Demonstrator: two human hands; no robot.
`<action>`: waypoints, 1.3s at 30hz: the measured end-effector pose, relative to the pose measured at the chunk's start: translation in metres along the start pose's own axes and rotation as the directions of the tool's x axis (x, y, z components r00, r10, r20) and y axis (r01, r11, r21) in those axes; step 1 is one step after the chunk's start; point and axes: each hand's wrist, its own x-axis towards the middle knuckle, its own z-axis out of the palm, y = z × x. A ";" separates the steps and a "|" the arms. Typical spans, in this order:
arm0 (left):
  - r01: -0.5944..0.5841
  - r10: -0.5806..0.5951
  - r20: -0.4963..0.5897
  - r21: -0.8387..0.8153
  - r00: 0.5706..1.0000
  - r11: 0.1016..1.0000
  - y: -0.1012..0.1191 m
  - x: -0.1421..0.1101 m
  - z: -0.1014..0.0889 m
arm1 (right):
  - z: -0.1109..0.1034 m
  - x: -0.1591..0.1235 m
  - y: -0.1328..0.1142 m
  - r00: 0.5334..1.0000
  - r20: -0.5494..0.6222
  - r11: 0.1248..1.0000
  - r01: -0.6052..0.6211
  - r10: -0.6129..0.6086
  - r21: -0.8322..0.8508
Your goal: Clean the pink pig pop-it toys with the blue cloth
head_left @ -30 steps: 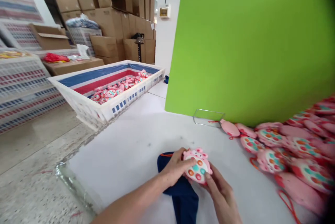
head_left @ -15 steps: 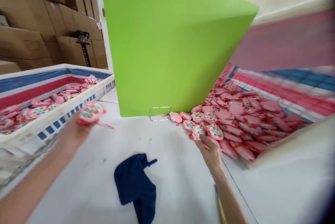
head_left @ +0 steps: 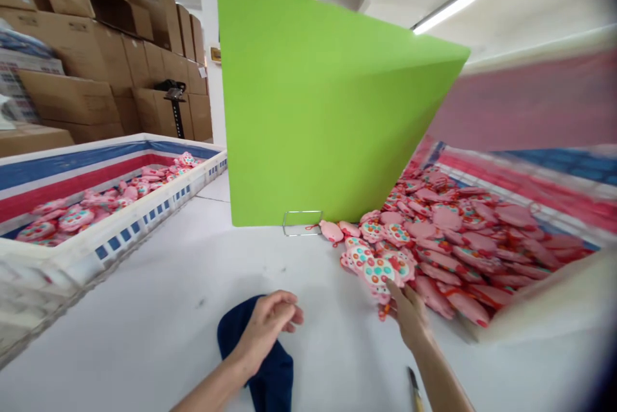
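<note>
My right hand [head_left: 409, 315] grips a pink animal-shaped toy [head_left: 379, 274] with coloured dots and a small red cord, at the near edge of a heap of similar toys [head_left: 446, 219]. My left hand [head_left: 272, 325] hovers over a dark blue cloth [head_left: 267, 367] on the white table. Its fingers are loosely curled, and no toy is in them.
At left stands a white crate [head_left: 159, 209] with a striped lining and several pink toys inside. A green panel [head_left: 328, 110] rises behind the table beside a thin wire frame [head_left: 303, 234]. A yellow-handled knife [head_left: 415, 389] lies near my right forearm. Cardboard boxes [head_left: 159, 65] are stacked behind.
My left hand has moved from beside the crate to above the blue cloth, and the toy it held is gone from it. My right hand has drawn a toy nearer from the heap.
</note>
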 end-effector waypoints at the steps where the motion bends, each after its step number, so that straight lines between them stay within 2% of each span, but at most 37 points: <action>1: 0.014 -0.014 0.029 -0.018 0.999 1.000 -0.005 0.000 0.005 | 0.006 -0.013 -0.005 0.997 0.077 0.997 -0.035 0.030 0.070; 4: 0.030 -0.022 0.076 -0.112 0.997 0.993 -0.018 0.004 0.009 | 0.033 -0.056 -0.019 0.955 0.275 0.964 -0.170 0.110 0.205; 7: 0.004 0.011 0.073 -0.206 0.997 0.979 -0.025 0.007 0.007 | 0.061 -0.086 -0.029 0.914 0.382 0.934 -0.247 0.137 0.256; 9: -0.022 0.042 0.086 -0.229 0.995 0.973 -0.026 0.007 0.004 | 0.073 -0.094 -0.034 0.900 0.425 0.949 -0.210 0.094 0.235; 12: -0.068 0.102 0.168 -0.200 0.981 0.978 -0.026 0.006 0.002 | 0.078 -0.093 -0.036 0.878 0.478 0.981 -0.103 0.012 0.166; 15: -0.071 0.117 0.189 -0.235 0.975 0.969 -0.028 0.005 0.001 | 0.076 -0.091 -0.033 0.883 0.469 0.972 -0.130 0.023 0.198; 17: -0.027 0.092 0.216 -0.285 0.972 0.958 -0.029 0.005 0.000 | 0.074 -0.092 -0.031 0.897 0.438 0.946 -0.195 0.065 0.260; 20: 0.044 0.045 0.278 -0.306 0.959 0.951 -0.031 0.006 -0.001 | 0.073 -0.096 -0.028 0.891 0.439 0.915 -0.270 0.119 0.300; 22: 0.065 0.007 0.237 -0.294 0.971 0.954 -0.031 0.007 -0.002 | 0.072 -0.097 -0.025 0.895 0.429 0.908 -0.278 0.126 0.314; 25: 0.092 -0.055 0.118 -0.337 0.991 0.937 -0.033 0.009 -0.001 | 0.071 -0.096 -0.020 0.938 0.310 0.908 -0.260 0.156 0.329; 27: 0.099 -0.076 0.076 -0.384 0.994 0.918 -0.033 0.010 -0.001 | 0.073 -0.097 -0.018 0.952 0.250 0.920 -0.248 0.174 0.303; 33: 0.053 -0.027 0.066 -0.421 0.997 0.906 -0.026 0.009 0.002 | 0.084 -0.110 -0.027 0.902 0.420 0.917 -0.244 0.096 0.315; 39: 0.114 -0.111 0.028 -0.337 0.993 0.935 -0.027 0.013 0.004 | 0.080 -0.110 -0.029 0.906 0.401 0.908 -0.278 0.139 0.314</action>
